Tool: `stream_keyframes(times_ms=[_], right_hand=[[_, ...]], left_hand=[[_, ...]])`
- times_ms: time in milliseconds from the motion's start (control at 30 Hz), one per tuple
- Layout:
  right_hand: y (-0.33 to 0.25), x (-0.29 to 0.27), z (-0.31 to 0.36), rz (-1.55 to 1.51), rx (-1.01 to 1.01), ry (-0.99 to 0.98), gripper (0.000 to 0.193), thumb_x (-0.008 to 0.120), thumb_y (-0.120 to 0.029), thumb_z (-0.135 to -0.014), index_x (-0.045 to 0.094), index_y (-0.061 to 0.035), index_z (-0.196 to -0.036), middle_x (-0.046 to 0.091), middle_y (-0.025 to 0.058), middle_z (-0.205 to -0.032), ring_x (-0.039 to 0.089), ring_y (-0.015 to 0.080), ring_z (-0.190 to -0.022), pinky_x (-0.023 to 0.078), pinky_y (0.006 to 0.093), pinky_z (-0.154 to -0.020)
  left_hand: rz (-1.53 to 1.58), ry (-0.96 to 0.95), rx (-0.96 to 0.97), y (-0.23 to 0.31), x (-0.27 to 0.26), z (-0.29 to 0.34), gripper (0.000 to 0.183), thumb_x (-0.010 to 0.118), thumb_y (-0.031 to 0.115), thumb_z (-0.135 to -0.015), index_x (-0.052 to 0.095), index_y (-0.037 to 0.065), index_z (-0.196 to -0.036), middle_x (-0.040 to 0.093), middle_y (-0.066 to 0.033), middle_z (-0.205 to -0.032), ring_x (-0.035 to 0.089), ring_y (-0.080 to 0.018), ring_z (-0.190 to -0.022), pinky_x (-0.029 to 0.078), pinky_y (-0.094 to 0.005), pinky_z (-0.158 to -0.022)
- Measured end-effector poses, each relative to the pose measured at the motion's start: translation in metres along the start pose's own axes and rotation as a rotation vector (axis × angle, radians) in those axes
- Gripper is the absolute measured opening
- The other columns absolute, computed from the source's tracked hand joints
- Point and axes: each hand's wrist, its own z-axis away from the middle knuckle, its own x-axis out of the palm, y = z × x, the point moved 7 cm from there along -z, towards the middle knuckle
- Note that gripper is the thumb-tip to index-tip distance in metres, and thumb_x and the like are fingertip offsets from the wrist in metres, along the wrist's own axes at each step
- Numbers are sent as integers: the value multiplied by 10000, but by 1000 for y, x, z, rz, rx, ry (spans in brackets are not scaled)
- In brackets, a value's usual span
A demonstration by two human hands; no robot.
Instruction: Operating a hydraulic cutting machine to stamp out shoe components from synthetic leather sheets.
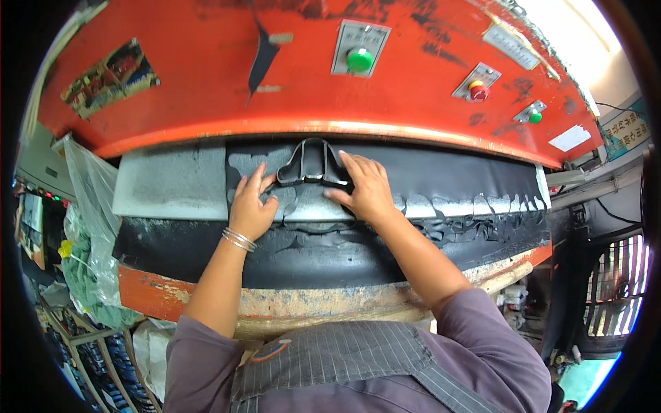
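A metal cutting die (313, 180), a thin-walled strip bent into a bell-like outline with inner dividers, stands on a black sheet of leather-like material (454, 168) on the press bed. My left hand (253, 199) rests at its left with fingers stretched and spread, one fingertip close to the die's lower left corner. On the other side, my right hand (366, 184) grips the die's right wall, fingertips along it and thumb by its lower corner. Cut-out gaps in the sheet show the pale bed around the die.
The red press head (227, 82) spans above, carrying a green button (359, 60) and a red knob (478, 91). Ragged black scraps (475, 224) hang along the bed's front edge. Clear plastic sheeting (93, 186) hangs at the left, beside a rack (96, 336).
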Motion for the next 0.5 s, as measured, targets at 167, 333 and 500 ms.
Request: stream_keyframes(times_ms=[167, 333, 500], right_hand=[[97, -154, 21, -234, 116, 712, 523, 699, -271, -854, 531, 14, -1259, 505, 171, -1321, 468, 283, -1235, 342, 405, -1058], [199, -328, 6, 63, 452, 1207, 688, 342, -469, -993, 281, 62, -1427, 200, 304, -1496, 170, 383, -1415, 151, 433, -1149], [243, -325, -7, 40, 468, 1067, 758, 326, -521, -986, 155, 33, -1474, 60, 288, -1537, 31, 375, -1447, 84, 442, -1158]], left_hand=[[225, 162, 32, 69, -6, -11, 428, 599, 49, -844, 523, 4, -1263, 671, -142, -1117, 608, -90, -757, 481, -219, -715], [243, 18, 373, 233, -17, -77, 282, 595, 210, -923, 681, -38, -819, 682, -94, -690, 680, -137, -621, 521, -249, -569], [8, 70, 364, 238, -19, -109, 373, 580, 290, -917, 643, 5, -685, 644, -94, -595, 656, -157, -551, 491, -290, -525]])
